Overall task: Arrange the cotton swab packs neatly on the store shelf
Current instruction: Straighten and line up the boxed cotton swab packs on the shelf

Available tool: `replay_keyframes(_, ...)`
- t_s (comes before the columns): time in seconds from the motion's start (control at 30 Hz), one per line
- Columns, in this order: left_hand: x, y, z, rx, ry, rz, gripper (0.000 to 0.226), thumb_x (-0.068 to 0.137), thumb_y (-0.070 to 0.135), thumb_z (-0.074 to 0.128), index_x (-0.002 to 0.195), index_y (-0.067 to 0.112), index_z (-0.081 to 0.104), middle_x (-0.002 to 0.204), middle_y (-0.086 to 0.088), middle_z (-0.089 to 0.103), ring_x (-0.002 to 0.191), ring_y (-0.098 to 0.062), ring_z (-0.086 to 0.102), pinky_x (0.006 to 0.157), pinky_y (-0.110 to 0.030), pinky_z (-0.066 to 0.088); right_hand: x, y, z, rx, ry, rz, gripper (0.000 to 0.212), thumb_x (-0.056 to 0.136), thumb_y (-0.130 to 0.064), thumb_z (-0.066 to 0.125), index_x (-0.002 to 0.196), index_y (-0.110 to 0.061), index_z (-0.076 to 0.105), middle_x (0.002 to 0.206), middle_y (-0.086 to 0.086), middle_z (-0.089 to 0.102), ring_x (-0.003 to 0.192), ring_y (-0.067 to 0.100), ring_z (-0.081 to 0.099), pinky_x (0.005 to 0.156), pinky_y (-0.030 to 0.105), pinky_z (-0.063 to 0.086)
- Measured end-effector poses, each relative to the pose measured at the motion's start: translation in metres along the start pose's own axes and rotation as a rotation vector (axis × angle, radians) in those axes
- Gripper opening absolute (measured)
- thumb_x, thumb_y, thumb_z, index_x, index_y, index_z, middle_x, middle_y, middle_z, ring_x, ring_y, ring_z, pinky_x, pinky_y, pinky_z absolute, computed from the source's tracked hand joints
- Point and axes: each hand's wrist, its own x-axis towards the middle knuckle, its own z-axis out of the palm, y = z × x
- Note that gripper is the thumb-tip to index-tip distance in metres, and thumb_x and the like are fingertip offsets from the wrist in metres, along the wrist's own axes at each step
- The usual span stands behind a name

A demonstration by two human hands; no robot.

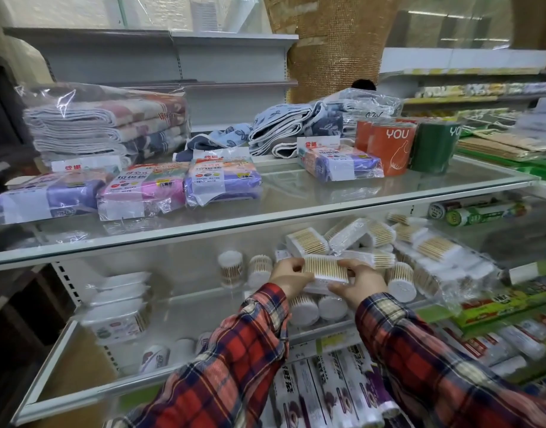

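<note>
A flat pack of wooden-stick cotton swabs (325, 268) is held over the middle glass shelf (185, 291). My left hand (288, 278) grips its left end and my right hand (359, 284) grips its right end, fingers curled over the pack. Behind it lies a loose heap of similar swab packs (358, 239), tilted at different angles. Round tubs of swabs (401, 281) stand to the right, and more round tubs (245, 267) stand to the left. Two tubs (318, 307) lie below my hands, partly hidden.
White boxed packs (120, 307) are stacked at the shelf's left. The glass top shelf (296, 196) above carries bag packs (222, 180), folded towels (105, 118) and orange and green rolls (392, 146). Green boxes (506, 304) and tubes crowd the right; a lower shelf holds packets (327, 387).
</note>
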Motion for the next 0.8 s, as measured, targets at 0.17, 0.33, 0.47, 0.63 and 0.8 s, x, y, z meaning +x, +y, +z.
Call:
replay_keyframes(0.17, -0.006, 0.001, -0.004, -0.116, 0.027, -0.024, 0.045, 0.095, 0.009, 0.052, 0.139, 0.011, 0.047, 0.136, -0.007, 0.054, 0.104, -0.015, 0.059, 0.074, -0.013, 0.051, -0.004, -0.004, 0.000, 0.059, 0.014, 0.011, 0.055, 0.075, -0.026, 0.078, 0.125, -0.026, 0.057, 0.120, 0.004, 0.064, 0.106, 0.019, 0.059, 0.094, 0.030, 0.047)
replay_keyframes(0.33, -0.012, 0.005, -0.017, -0.241, 0.112, 0.017, 0.039, 0.094, 0.008, 0.054, 0.133, 0.009, 0.054, 0.129, -0.006, 0.060, 0.101, -0.016, 0.061, 0.075, -0.014, 0.051, -0.010, -0.017, -0.003, 0.187, 0.056, -0.035, 0.053, 0.077, -0.020, 0.076, 0.125, -0.025, 0.057, 0.117, 0.003, 0.063, 0.096, 0.014, 0.055, 0.086, 0.022, 0.043)
replay_keyframes(0.47, -0.022, 0.003, -0.031, -0.393, 0.220, 0.040, 0.033, 0.091, 0.007, 0.059, 0.124, 0.009, 0.062, 0.119, -0.007, 0.065, 0.095, -0.015, 0.061, 0.083, -0.020, 0.052, -0.016, -0.035, 0.003, 0.294, 0.087, -0.084, 0.054, 0.075, -0.015, 0.076, 0.123, -0.028, 0.055, 0.113, 0.002, 0.064, 0.103, 0.019, 0.061, 0.093, 0.027, 0.047)
replay_keyframes(0.63, -0.037, -0.006, -0.054, -0.518, 0.367, 0.064, 0.026, 0.089, 0.006, 0.063, 0.115, 0.006, 0.066, 0.114, -0.013, 0.068, 0.092, -0.015, 0.060, 0.092, -0.029, 0.047, -0.024, -0.060, 0.018, 0.363, 0.111, -0.185, 0.058, 0.072, -0.017, 0.079, 0.123, -0.029, 0.056, 0.106, -0.005, 0.061, 0.091, 0.013, 0.061, 0.087, 0.026, 0.049)
replay_keyframes(0.8, -0.057, -0.021, -0.085, -0.612, 0.400, 0.030, 0.026, 0.089, 0.010, 0.065, 0.115, 0.011, 0.067, 0.115, -0.008, 0.069, 0.101, -0.019, 0.064, 0.102, -0.036, 0.046, -0.034, -0.085, 0.039, 0.392, 0.027, -0.263, 0.056, 0.076, -0.015, 0.077, 0.125, -0.029, 0.054, 0.108, -0.010, 0.057, 0.094, 0.007, 0.055, 0.083, 0.019, 0.042)
